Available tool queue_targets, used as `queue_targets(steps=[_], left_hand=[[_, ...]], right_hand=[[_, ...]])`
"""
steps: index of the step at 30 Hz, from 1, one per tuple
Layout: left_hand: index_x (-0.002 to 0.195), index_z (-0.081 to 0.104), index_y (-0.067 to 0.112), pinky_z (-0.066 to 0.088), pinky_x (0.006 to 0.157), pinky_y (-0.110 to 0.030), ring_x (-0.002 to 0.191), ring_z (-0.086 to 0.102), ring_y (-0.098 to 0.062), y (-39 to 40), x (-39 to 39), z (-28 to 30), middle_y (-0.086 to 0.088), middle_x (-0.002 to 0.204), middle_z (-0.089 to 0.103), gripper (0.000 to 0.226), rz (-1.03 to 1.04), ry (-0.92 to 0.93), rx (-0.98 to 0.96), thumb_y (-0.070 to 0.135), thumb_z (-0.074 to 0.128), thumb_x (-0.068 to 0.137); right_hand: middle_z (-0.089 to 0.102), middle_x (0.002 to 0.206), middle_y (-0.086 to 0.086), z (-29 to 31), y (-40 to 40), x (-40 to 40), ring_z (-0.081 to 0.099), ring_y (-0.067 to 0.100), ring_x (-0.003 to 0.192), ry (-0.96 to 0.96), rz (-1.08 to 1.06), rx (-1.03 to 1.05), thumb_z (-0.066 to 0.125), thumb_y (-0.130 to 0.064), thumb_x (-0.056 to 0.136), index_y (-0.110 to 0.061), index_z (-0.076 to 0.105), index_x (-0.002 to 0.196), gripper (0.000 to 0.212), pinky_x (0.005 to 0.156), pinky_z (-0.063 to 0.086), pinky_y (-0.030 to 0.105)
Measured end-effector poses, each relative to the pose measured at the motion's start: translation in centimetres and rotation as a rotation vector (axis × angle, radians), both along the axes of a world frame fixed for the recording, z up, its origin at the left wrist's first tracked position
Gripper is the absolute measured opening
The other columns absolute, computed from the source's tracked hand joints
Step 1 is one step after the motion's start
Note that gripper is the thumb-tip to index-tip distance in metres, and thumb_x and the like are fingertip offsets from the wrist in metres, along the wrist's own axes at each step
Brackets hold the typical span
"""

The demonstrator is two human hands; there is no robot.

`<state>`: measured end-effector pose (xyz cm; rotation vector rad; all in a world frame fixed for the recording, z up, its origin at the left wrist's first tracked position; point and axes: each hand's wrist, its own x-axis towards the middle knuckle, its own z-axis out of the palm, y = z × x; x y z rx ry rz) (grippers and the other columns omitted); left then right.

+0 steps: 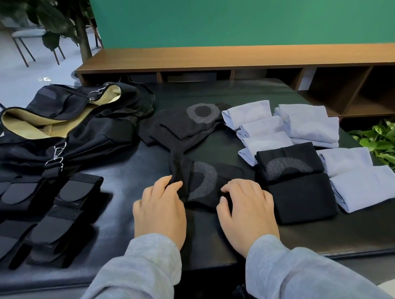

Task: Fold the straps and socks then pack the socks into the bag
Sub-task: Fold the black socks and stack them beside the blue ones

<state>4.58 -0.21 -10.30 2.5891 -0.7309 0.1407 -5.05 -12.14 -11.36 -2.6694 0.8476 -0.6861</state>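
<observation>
While both hands' curled fingers press a black sock (201, 185) on the table (127, 180), left hand (160, 208) and right hand (246, 207) should flatten it and align edges before folding.

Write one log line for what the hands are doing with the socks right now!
step: folding black sock | left hand: pinching its left edge | right hand: on its right end | bag: open, no socks visible inside

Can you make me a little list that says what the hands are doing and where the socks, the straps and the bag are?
left hand: pinching the black sock
right hand: fingers curled on the same sock
folded socks: light blue and black, stacked to the right
unfolded black socks: behind the hands
straps: folded, on the left
bag: open, back left, no socks visible inside
</observation>
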Motion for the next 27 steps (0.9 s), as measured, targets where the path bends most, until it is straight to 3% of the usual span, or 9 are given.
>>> queue_targets(steps=[4,11,14,16,20,24,27], left_hand=[[0.131,0.045,0.037,0.019,0.097,-0.025,0.123,0.032,-0.007,0.0,0.0,0.1,0.021,0.141,0.032,0.036,0.008,0.016,-0.006,0.027,0.033,0.098],[0.131,0.043,0.037,0.022,0.1,-0.027,0.127,0.028,-0.007,-0.4,0.4,0.6,0.02,0.142,0.031,0.04,-0.008,0.04,0.025,0.049,0.035,0.094],[0.131,0.045,0.036,0.022,0.101,-0.027,0.127,0.029,-0.007,-0.7,0.9,0.8,0.019,0.142,0.032,0.041,-0.009,0.069,-0.002,0.051,0.037,0.093],[0.131,0.045,0.035,0.021,0.102,-0.027,0.128,0.029,-0.008,-0.9,1.4,0.8,0.019,0.142,0.032,0.04,-0.014,0.092,-0.039,0.048,0.039,0.094],[0.131,0.048,0.029,0.022,0.104,-0.026,0.127,0.031,-0.01,-1.7,2.9,0.6,0.016,0.142,0.034,0.036,-0.076,0.096,-0.134,0.031,0.044,0.096],[0.127,0.056,0.02,0.028,0.105,-0.025,0.123,0.037,-0.016,-2.7,4.6,-0.2,0.008,0.138,0.045,0.054,-0.221,-0.01,-0.216,-0.011,0.041,0.085],[0.122,0.061,0.016,0.029,0.105,-0.024,0.122,0.038,-0.017,-3.2,5.3,-0.3,0.004,0.132,0.052,0.062,-0.304,-0.104,-0.242,-0.022,0.042,0.078]], right_hand=[[0.053,0.112,-0.018,0.1,0.0,0.0,0.042,0.007,0.114,0.053,0.022,0.019,0.036,-0.039,0.086,-0.031,0.058,0.106,0.03,0.096,0.012,0.023],[0.055,0.092,-0.02,0.4,0.2,-0.1,0.046,0.007,0.095,0.058,0.048,0.008,0.021,-0.049,0.077,-0.035,0.058,0.088,0.041,0.092,0.015,0.024],[0.054,0.092,-0.019,0.7,0.1,-0.2,0.044,0.006,0.094,0.063,0.124,0.032,0.018,-0.05,0.076,-0.035,0.056,0.086,0.042,0.087,0.02,0.022],[0.056,0.087,-0.019,0.7,0.2,-0.3,0.047,0.007,0.088,0.003,0.196,0.052,0.026,-0.046,0.079,-0.032,0.057,0.083,0.035,0.083,0.028,0.024],[0.058,0.087,-0.017,0.1,0.1,-0.9,0.049,0.005,0.087,-0.214,0.319,0.098,0.043,-0.035,0.081,-0.023,0.062,0.089,0.024,0.077,0.041,0.02],[0.057,0.096,-0.013,-0.2,0.0,-0.7,0.044,0.008,0.093,-0.247,0.227,-0.003,0.042,-0.033,0.083,-0.024,0.06,0.092,0.023,0.08,0.033,0.022],[0.057,0.105,-0.008,-0.5,0.0,-0.2,0.044,0.013,0.104,-0.215,0.083,-0.096,0.04,-0.034,0.083,-0.025,0.062,0.092,0.025,0.089,0.026,0.029]])
